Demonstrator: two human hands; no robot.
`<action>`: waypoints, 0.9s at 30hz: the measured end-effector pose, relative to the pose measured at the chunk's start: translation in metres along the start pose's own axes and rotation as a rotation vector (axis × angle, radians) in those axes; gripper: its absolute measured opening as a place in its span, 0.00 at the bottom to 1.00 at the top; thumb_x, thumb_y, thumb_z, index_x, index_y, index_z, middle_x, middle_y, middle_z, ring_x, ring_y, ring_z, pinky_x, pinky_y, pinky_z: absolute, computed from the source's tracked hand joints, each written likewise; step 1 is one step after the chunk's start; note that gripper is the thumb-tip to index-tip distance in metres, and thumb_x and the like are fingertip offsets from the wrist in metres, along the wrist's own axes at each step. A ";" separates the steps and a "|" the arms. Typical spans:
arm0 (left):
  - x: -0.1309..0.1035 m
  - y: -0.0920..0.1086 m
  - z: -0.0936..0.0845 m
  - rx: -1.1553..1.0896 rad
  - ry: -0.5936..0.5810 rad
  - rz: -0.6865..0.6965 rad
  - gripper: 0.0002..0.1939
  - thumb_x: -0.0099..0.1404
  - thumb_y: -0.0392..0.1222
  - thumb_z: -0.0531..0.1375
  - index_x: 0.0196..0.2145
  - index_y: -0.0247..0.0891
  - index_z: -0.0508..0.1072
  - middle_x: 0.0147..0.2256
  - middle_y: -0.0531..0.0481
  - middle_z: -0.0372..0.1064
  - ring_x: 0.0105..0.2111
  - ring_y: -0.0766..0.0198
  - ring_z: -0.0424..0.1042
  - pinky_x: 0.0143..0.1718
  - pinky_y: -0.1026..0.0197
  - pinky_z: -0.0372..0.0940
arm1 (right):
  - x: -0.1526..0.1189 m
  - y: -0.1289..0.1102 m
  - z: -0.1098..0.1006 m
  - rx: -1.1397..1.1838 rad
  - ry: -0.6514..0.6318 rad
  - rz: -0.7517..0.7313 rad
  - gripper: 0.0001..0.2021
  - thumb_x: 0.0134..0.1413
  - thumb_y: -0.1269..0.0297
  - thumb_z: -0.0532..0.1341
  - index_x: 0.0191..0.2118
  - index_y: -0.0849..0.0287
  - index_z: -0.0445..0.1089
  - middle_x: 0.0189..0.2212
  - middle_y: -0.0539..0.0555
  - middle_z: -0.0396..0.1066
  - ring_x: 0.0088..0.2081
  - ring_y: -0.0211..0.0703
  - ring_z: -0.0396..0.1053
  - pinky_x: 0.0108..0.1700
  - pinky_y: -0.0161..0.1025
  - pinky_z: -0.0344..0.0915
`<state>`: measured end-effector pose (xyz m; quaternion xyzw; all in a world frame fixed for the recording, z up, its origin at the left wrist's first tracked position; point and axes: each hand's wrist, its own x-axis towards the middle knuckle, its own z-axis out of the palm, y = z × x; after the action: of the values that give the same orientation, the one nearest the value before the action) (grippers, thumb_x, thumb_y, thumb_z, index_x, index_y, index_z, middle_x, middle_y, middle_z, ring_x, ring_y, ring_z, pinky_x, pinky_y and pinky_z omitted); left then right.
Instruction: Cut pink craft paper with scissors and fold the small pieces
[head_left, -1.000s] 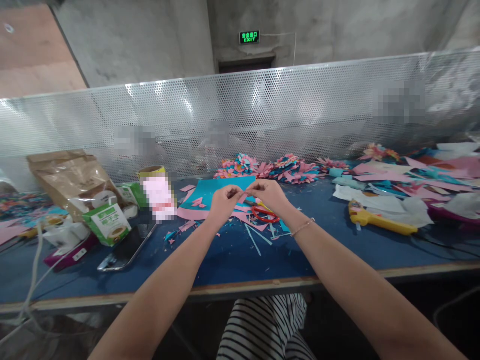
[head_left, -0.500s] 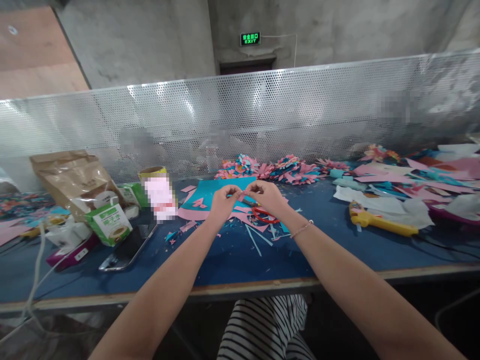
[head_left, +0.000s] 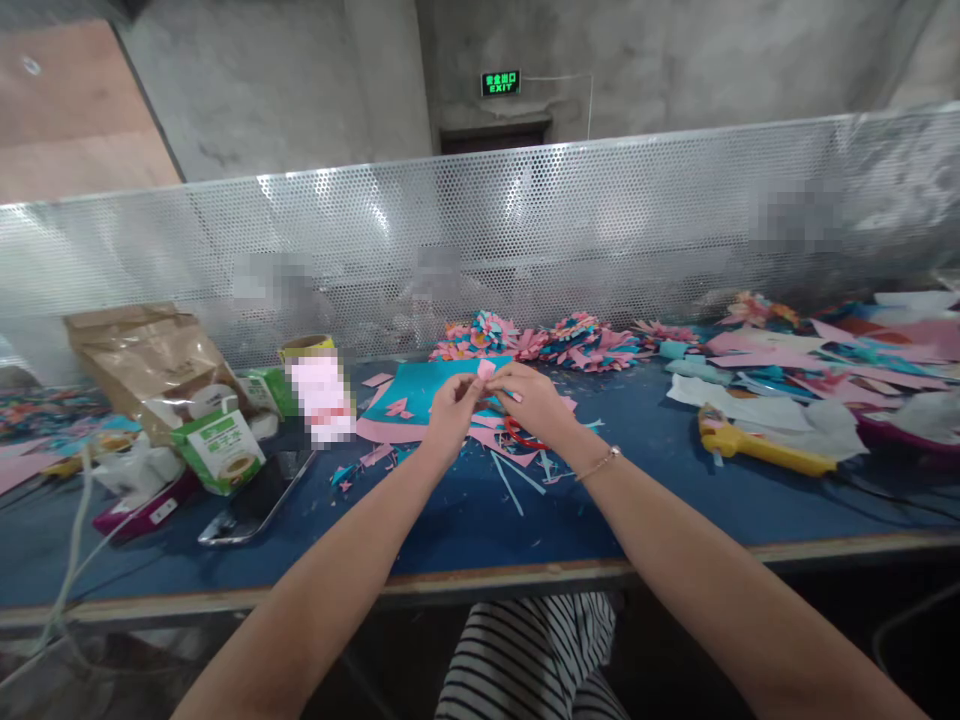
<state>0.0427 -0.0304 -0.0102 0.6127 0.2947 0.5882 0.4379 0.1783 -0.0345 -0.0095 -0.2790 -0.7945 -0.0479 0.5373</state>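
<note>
A small pink piece of paper [head_left: 486,369] is pinched between my two hands, over the middle of the table. My left hand [head_left: 454,405] holds its lower left side with closed fingertips. From the right, the fingers of my right hand [head_left: 531,398] close on the same piece. Beneath them lie a blue sheet [head_left: 420,384] and a pink sheet [head_left: 386,430]. Red-handled scissors [head_left: 517,432] are partly hidden below my right hand. Thin paper strips [head_left: 510,485] and scraps are scattered nearer to me.
Pink and blue paper flowers [head_left: 592,342] are heaped along a perforated metal screen [head_left: 525,230]. To the right lies a yellow glue gun [head_left: 765,445] with a cord. A phone [head_left: 259,498], a green box [head_left: 219,450] and a brown paper bag [head_left: 142,365] stand left.
The pink piece now shows as a flat face above my fingertips, where before it was mostly hidden. My right wrist has turned, and both hands stay in about the same place.
</note>
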 end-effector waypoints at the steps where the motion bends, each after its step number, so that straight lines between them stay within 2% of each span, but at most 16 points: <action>1: 0.001 -0.001 -0.001 -0.047 0.004 -0.016 0.13 0.50 0.47 0.59 0.30 0.36 0.68 0.28 0.51 0.67 0.29 0.67 0.68 0.34 0.60 0.63 | 0.000 0.000 0.001 -0.010 -0.027 -0.026 0.08 0.49 0.72 0.54 0.28 0.57 0.70 0.31 0.53 0.68 0.35 0.39 0.64 0.39 0.39 0.62; 5: 0.003 -0.002 -0.005 -0.124 -0.017 -0.017 0.12 0.48 0.46 0.61 0.26 0.34 0.68 0.24 0.52 0.67 0.27 0.68 0.68 0.36 0.60 0.64 | 0.000 -0.002 0.003 -0.013 -0.058 -0.034 0.09 0.47 0.74 0.54 0.30 0.57 0.70 0.31 0.53 0.67 0.36 0.40 0.64 0.41 0.40 0.62; 8: 0.003 0.001 -0.008 -0.068 -0.010 -0.021 0.12 0.48 0.45 0.61 0.26 0.33 0.69 0.24 0.51 0.67 0.26 0.68 0.68 0.34 0.60 0.64 | 0.000 -0.002 0.000 -0.004 0.032 0.042 0.10 0.46 0.76 0.53 0.32 0.58 0.69 0.30 0.53 0.65 0.34 0.39 0.63 0.38 0.39 0.63; 10: 0.003 0.004 -0.007 -0.023 0.013 -0.040 0.12 0.47 0.45 0.62 0.26 0.33 0.69 0.24 0.51 0.68 0.25 0.67 0.69 0.33 0.61 0.64 | 0.001 -0.001 -0.004 -0.007 0.108 0.107 0.12 0.46 0.76 0.52 0.36 0.58 0.67 0.32 0.54 0.64 0.32 0.38 0.62 0.34 0.38 0.63; 12: 0.002 0.006 -0.007 0.019 0.031 -0.065 0.13 0.46 0.45 0.62 0.26 0.33 0.70 0.23 0.51 0.68 0.24 0.66 0.69 0.30 0.61 0.64 | 0.002 0.002 -0.008 -0.001 0.128 0.136 0.13 0.48 0.75 0.51 0.40 0.57 0.66 0.35 0.55 0.63 0.32 0.38 0.62 0.33 0.37 0.63; 15: 0.001 0.006 -0.006 0.068 0.026 -0.087 0.15 0.45 0.46 0.63 0.28 0.33 0.71 0.23 0.50 0.69 0.23 0.66 0.69 0.27 0.62 0.64 | 0.003 0.007 -0.012 0.005 0.096 0.100 0.15 0.51 0.73 0.50 0.43 0.54 0.66 0.38 0.55 0.62 0.39 0.40 0.62 0.39 0.39 0.62; 18: 0.001 0.005 -0.006 0.096 0.006 -0.085 0.16 0.44 0.47 0.63 0.29 0.33 0.72 0.24 0.49 0.70 0.23 0.65 0.69 0.26 0.62 0.64 | 0.002 0.012 -0.012 0.016 0.059 0.057 0.14 0.51 0.74 0.50 0.41 0.53 0.67 0.38 0.54 0.62 0.42 0.40 0.61 0.44 0.41 0.60; 22: 0.000 0.006 -0.006 0.105 -0.017 -0.077 0.15 0.45 0.46 0.63 0.29 0.33 0.72 0.24 0.49 0.70 0.23 0.65 0.70 0.28 0.61 0.65 | 0.001 0.015 -0.010 0.025 -0.006 0.063 0.12 0.50 0.74 0.52 0.37 0.56 0.68 0.37 0.54 0.62 0.40 0.40 0.62 0.42 0.40 0.61; 27: -0.003 0.009 -0.003 0.068 -0.033 -0.088 0.15 0.44 0.45 0.64 0.29 0.33 0.73 0.25 0.47 0.71 0.26 0.63 0.71 0.31 0.59 0.66 | 0.000 0.012 -0.009 -0.017 -0.018 0.094 0.09 0.48 0.74 0.53 0.35 0.58 0.67 0.35 0.54 0.62 0.37 0.40 0.61 0.38 0.39 0.61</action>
<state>0.0381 -0.0365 -0.0040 0.6234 0.3341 0.5476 0.4471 0.1921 -0.0279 -0.0083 -0.3209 -0.7850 -0.0270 0.5292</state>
